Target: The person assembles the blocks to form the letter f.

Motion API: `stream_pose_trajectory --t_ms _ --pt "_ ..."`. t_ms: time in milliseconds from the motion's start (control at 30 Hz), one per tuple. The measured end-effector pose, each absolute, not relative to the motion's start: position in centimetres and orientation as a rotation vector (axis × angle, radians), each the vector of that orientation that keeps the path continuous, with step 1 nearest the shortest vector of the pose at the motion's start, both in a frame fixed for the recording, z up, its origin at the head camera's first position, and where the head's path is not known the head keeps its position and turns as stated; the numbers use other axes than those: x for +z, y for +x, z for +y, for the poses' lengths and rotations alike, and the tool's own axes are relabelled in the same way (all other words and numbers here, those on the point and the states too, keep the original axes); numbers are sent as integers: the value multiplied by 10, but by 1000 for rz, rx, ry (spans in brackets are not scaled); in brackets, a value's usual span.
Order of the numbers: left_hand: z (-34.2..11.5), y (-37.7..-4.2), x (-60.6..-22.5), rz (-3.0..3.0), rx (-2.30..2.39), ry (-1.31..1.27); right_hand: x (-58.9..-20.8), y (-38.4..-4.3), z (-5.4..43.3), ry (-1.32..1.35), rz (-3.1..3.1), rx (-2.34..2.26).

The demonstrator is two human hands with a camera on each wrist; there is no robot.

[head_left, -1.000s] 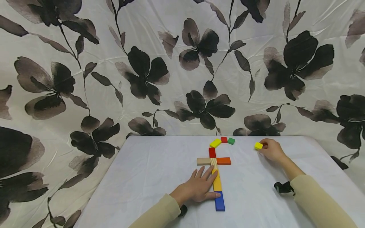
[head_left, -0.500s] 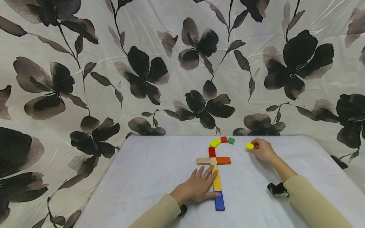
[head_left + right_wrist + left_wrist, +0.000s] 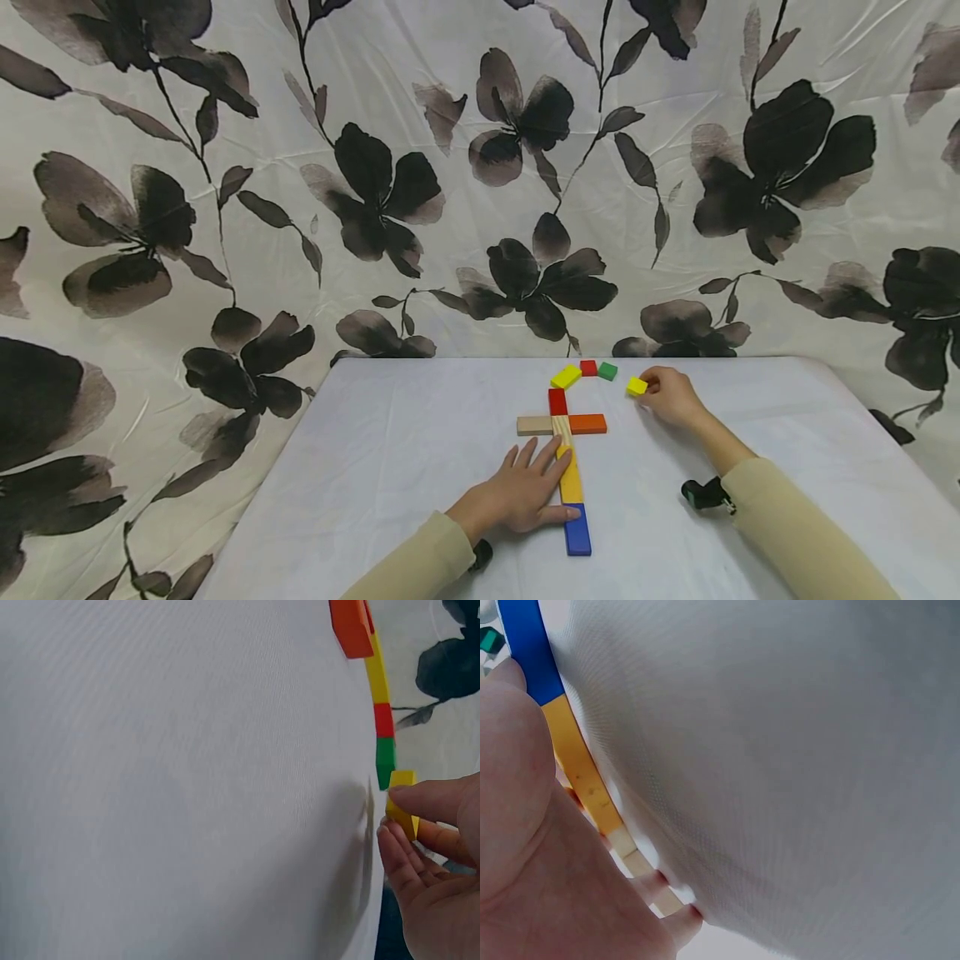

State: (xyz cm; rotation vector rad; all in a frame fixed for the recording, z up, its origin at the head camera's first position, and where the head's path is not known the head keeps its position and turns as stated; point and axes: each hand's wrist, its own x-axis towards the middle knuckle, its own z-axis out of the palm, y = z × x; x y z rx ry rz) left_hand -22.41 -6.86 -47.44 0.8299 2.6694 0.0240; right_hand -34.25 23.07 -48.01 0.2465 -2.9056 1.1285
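Observation:
My right hand [image 3: 672, 397] pinches a small yellow block [image 3: 637, 386] between thumb and fingers, a short way right of the green block [image 3: 607, 372]. My left hand [image 3: 517, 494] lies spread with straight fingers over the upright row of blocks; its thumb touches the blue block [image 3: 578, 537] and its fingertips reach the long yellow block [image 3: 571, 483]. Above stands a plain wood block, partly covered. Crossing there are a beige block [image 3: 534, 426] and an orange block [image 3: 588, 424]. A red block [image 3: 557, 402], a yellow block [image 3: 567, 376] and another red block [image 3: 588, 367] curve up to the green one.
A white cloth covers the table [image 3: 360, 475]; its far edge runs close behind the curved blocks. Behind it hangs a floral curtain [image 3: 420, 108]. A black wrist device [image 3: 703, 494] sits under the right sleeve.
My right hand has moved left with the small yellow block, bringing it closer to the green block. The left hand and the laid blocks have stayed put.

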Motion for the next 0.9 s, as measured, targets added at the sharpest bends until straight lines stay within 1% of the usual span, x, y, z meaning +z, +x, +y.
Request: stream_pose_trajectory --t_ms 433,900 --pt "-69 -224 -476 2667 23 833 -486 -352 215 197 -2897 1141" --pt "-68 -224 -475 2672 13 829 -484 -359 206 57 -2889 1165"
